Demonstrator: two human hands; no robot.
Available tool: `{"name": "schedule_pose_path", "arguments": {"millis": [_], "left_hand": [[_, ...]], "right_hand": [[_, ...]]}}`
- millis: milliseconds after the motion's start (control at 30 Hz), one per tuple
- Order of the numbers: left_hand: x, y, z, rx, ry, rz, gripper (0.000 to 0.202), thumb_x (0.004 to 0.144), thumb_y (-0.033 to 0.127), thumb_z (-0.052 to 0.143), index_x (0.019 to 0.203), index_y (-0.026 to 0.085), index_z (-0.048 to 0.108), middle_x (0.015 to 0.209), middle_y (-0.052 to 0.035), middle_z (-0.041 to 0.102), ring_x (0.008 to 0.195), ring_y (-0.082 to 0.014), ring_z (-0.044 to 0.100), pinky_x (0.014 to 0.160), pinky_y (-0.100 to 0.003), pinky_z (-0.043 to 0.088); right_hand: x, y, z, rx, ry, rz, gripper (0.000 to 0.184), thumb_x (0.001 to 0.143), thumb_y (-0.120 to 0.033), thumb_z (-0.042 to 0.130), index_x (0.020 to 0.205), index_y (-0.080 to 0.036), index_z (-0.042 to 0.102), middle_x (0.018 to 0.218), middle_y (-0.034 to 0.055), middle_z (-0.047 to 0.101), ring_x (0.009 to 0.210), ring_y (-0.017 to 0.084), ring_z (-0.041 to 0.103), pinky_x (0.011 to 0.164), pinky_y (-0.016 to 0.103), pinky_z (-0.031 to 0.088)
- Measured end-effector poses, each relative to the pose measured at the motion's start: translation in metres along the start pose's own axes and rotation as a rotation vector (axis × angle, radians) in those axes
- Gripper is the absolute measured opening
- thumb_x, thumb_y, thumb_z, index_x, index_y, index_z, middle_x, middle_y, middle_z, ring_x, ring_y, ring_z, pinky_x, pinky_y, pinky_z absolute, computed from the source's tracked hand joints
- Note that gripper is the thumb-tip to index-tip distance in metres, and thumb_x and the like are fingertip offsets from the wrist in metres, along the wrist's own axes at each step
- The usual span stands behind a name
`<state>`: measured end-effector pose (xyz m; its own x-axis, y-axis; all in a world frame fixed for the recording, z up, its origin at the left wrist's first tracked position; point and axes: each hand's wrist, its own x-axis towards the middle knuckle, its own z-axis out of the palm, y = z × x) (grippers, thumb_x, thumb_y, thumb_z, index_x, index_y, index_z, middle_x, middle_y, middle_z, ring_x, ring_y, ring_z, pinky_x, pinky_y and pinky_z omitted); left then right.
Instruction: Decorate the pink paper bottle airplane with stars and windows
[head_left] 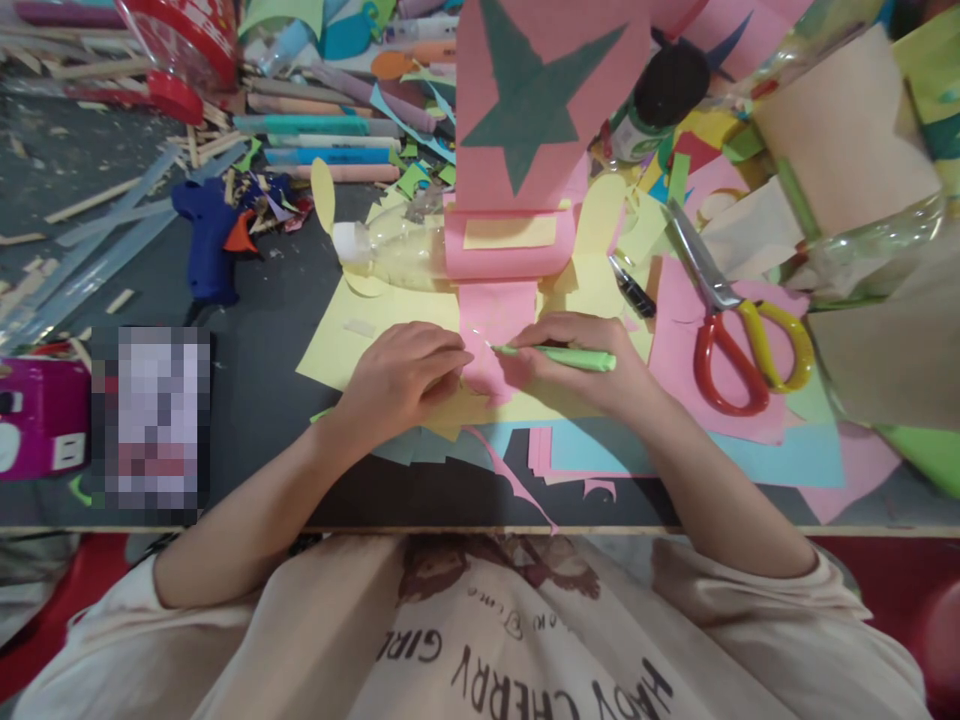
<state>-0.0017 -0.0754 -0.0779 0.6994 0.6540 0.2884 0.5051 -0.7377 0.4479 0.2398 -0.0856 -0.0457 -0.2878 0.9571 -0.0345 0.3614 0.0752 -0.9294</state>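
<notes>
The right hand held a green pen in a narrow grip between thumb and fingers, its tip pointed left at a pink paper piece; contact of the tip with the paper could not be confirmed; the left hand lay palm down opposite, fingers close together and bent, fingertips at the left edge of the same piece; whether those fingers pinched the paper or only pressed on it could not be told; the pink paper piece lay between the two hands, over yellow paper, just on the near side of a clear bottle; the bottle lay on its side, white cap to the left, its right part wrapped in a pink band bearing a yellow strip; a pink sheet with a dark green star stood beyond the band; scissors with one red and one yellow handle lay to the right, partly on pink paper; a blue glue gun lay on the dark table at left, near a row of markers; a phone, its screen obscured, lay left of the left forearm, beside a magenta box
</notes>
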Motion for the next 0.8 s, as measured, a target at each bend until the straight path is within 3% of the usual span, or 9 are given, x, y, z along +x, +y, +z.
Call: {"name": "schedule_pose_path", "arguments": {"millis": [467, 667, 800], "left_hand": [[0.0, 0.0, 0.0, -0.01, -0.008, -0.016, 0.025, 0.101, 0.021, 0.046, 0.103, 0.021, 0.071, 0.103, -0.0068, 0.077, 0.099, -0.0213, 0.07, 0.085, -0.036, 0.053], [-0.002, -0.002, 0.001, -0.026, -0.026, -0.034, 0.026, 0.102, 0.024, 0.046, 0.106, 0.021, 0.071, 0.107, -0.0068, 0.077, 0.102, -0.0218, 0.07, 0.088, -0.037, 0.053], [-0.002, -0.002, 0.001, -0.012, -0.005, -0.019, 0.025, 0.102, 0.023, 0.046, 0.106, 0.02, 0.071, 0.105, -0.007, 0.077, 0.102, -0.0216, 0.07, 0.087, -0.037, 0.053]], "right_hand": [[-0.008, -0.008, -0.022, -0.055, -0.146, 0.058, 0.019, 0.087, -0.034, 0.069, 0.077, -0.019, 0.076, 0.08, 0.0045, 0.078, 0.073, 0.018, 0.068, 0.066, 0.029, 0.049], [-0.01, -0.015, -0.026, -0.117, -0.129, 0.105, 0.021, 0.086, -0.03, 0.066, 0.068, -0.02, 0.069, 0.068, -0.0001, 0.067, 0.061, 0.013, 0.053, 0.059, 0.027, 0.041], [-0.011, -0.018, -0.028, -0.145, -0.137, 0.119, 0.02, 0.083, -0.025, 0.064, 0.064, -0.02, 0.065, 0.066, -0.0013, 0.064, 0.061, 0.012, 0.05, 0.057, 0.026, 0.039]]}}
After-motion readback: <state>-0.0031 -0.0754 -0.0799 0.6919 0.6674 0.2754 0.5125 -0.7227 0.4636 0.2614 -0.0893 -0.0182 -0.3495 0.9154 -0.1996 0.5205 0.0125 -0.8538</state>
